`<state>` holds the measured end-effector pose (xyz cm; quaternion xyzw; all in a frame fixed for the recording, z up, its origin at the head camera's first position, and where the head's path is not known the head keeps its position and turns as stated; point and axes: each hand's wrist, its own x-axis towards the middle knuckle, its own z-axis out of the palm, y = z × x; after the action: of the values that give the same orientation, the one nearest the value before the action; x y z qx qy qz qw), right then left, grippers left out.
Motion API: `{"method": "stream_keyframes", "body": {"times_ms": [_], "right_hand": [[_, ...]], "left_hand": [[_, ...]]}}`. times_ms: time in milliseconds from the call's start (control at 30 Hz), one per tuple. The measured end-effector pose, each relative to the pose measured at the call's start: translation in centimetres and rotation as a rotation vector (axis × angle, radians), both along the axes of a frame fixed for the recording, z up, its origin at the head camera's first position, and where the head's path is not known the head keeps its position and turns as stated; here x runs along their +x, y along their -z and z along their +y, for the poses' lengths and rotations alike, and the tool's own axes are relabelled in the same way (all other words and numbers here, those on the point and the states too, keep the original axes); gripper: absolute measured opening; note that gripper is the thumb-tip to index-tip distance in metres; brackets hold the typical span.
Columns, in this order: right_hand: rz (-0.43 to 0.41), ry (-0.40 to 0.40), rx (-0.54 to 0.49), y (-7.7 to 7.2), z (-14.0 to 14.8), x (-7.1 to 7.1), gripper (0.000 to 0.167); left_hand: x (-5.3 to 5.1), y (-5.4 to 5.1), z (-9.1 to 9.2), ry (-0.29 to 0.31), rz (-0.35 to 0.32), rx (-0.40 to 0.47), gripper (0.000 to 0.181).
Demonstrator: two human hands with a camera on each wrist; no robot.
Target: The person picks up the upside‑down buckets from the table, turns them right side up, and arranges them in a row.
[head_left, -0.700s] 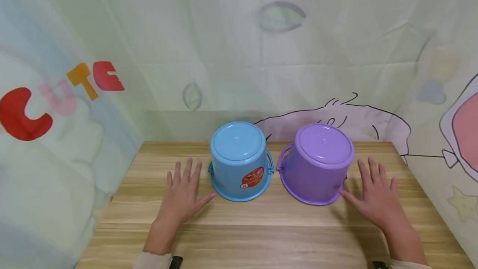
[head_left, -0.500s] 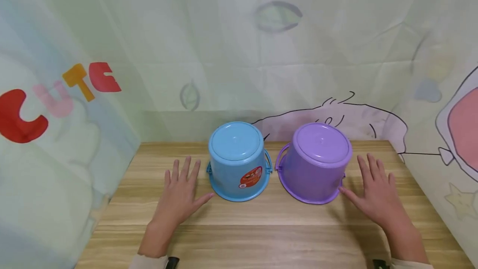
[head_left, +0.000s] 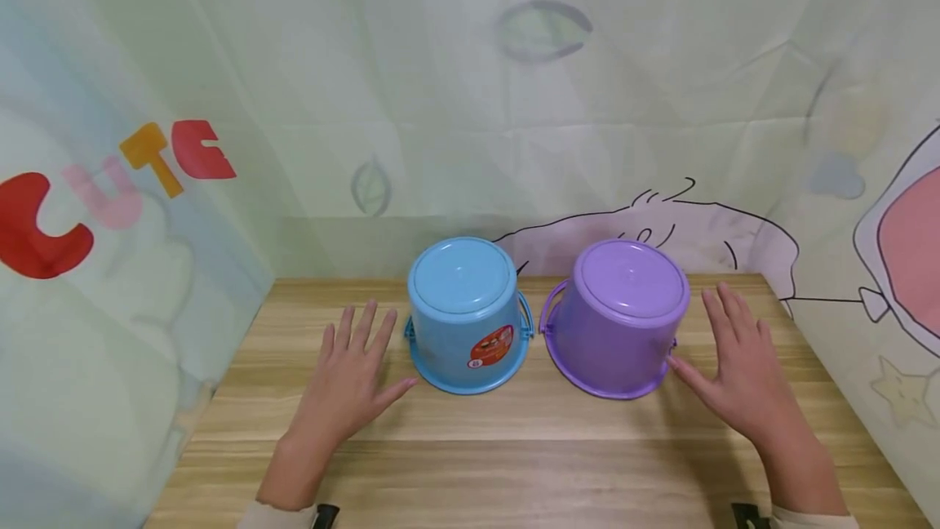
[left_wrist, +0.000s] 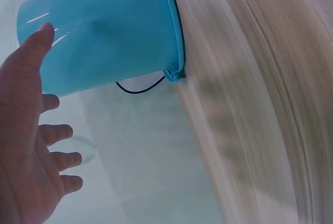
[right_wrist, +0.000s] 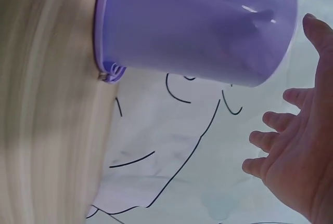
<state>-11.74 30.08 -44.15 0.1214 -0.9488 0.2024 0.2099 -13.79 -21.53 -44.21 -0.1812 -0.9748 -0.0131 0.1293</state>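
Observation:
Two small plastic buckets stand upside down side by side, a light blue bucket (head_left: 461, 333) with a red oval sticker and a purple bucket (head_left: 613, 341). Each has its handle down at the rim. My left hand (head_left: 343, 386) hovers left of the blue bucket, palm toward it and fingers spread, with a gap visible in the left wrist view. To the right of the purple bucket is my right hand (head_left: 749, 382), raised with straight fingers; the right wrist view shows its thumb close to the bucket's base, apart from it. Neither hand holds anything.
The buckets rest near the back of a wooden table (head_left: 470, 480). Behind and on both sides hangs a pale green printed curtain (head_left: 441, 104), with coloured letters at left and line drawings at right.
Both hands have shifted slightly; the right hand's fingers have risen and moved a little farther back. The buckets stay in place while the whole view drifts slightly.

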Motion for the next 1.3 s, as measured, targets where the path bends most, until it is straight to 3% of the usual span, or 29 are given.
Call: {"method": "stream_keyframes", "body": {"times_ms": [367, 833, 1000, 1300], "right_hand": [[0.124, -0.075, 0.004, -1.6, -1.3, 0.1, 0.095], [0.323, -0.259, 0.072, -2.8, -4.6, -0.7, 0.088], [0.346, -0.336, 0.078, -3.0, -5.8, -1.1, 0.084], [0.293, -0.396, 0.136, -2.8, -7.8, -1.6, 0.081]], "left_hand": [[0.2, -0.4, -0.5, 0.108, 0.115, 0.002, 0.094], [0.1, -0.3, -0.6, 0.351, 0.361, 0.057, 0.081], [0.0, -0.2, -0.4, 0.424, 0.357, 0.084, 0.076], [-0.4, 0.5, -0.2, 0.492, 0.329, 0.082, 0.075]]}}
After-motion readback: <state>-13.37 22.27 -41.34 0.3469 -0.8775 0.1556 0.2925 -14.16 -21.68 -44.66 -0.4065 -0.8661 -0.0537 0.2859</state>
